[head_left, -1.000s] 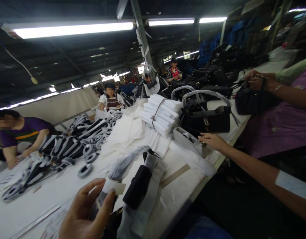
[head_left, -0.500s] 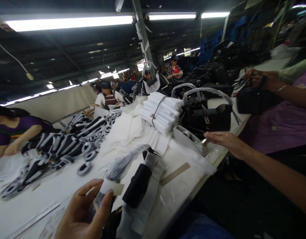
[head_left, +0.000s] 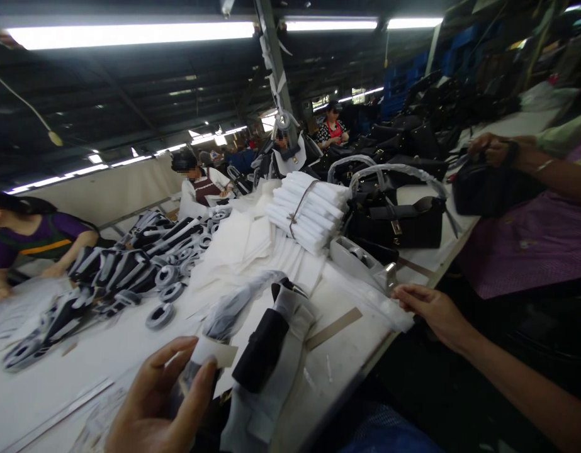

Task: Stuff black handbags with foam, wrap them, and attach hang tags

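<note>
In my left hand (head_left: 160, 399), fingers and thumb close around the plastic-wrapped handle (head_left: 240, 305) of a handbag, with a pale paper strip (head_left: 217, 352) bent around it. The black handbag (head_left: 262, 349) lies in front of me, partly covered in white wrapping; its lower part is hidden. My right hand (head_left: 434, 314) pinches a bit of clear tape at the cutter end of a grey tape dispenser (head_left: 354, 255). The tape itself is hard to make out.
Beyond the dispenser sit a tied bundle of white rolls (head_left: 306, 211) and a black handbag (head_left: 398, 226). Wrapped handles (head_left: 115, 270) are heaped at left. A brown strip (head_left: 335, 327) lies near the table edge. Co-workers sit around; one's hands (head_left: 495, 151) hold a bag at right.
My right hand has moved slightly down and toward me from the dispenser's cutter. My left hand keeps its grip on the handle. The co-worker at left has shifted.
</note>
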Demonstrator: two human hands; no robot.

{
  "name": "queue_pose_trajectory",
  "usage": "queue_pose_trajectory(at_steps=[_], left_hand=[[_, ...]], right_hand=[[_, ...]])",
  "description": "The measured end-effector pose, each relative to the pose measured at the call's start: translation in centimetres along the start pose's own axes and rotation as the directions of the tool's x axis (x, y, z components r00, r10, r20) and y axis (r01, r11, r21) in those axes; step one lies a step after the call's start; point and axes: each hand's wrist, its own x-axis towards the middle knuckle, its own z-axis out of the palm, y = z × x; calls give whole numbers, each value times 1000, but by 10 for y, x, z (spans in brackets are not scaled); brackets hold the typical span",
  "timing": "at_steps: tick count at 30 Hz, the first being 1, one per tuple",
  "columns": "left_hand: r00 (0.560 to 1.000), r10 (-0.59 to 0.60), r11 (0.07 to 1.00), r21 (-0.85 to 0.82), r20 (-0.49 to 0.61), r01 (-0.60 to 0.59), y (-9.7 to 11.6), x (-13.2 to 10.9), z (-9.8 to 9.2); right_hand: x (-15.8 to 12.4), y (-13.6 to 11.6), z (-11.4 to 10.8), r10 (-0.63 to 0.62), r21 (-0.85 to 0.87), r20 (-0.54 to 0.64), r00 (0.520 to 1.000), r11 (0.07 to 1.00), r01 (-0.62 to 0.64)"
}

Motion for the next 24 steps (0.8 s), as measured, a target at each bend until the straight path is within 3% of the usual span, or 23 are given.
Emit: queue_pose_trajectory(at_steps=[2, 5, 9, 12, 14, 17, 24], left_hand=[[999, 33, 999, -6, 17, -33, 5, -4, 3], [995, 102, 992, -81, 10, -101, 14, -13, 9], [976, 214, 967, -143, 27, -208, 16, -17, 15], [953, 302, 943, -147, -3, -299, 16, -17, 16], [939, 342, 928, -149, -26, -342, 17, -19, 16], [933, 359, 919, -163, -21, -358, 15, -21, 15], [931, 339, 932, -184, 138, -312, 7, -19, 4]], right_hand=[[-16, -27, 26, -102, 40, 127, 987, 994, 97], [-43, -70, 73, -207, 202, 325, 923, 968, 147], [-81, -122, 135, -273, 333, 592, 758, 940, 78], [-102, -151, 173, -315, 368, 684, 657, 928, 61], [-109, -161, 193, -321, 374, 680, 660, 925, 66], [-110, -163, 213, -299, 336, 646, 702, 938, 91], [-105, -154, 219, -216, 211, 627, 749, 972, 103]])
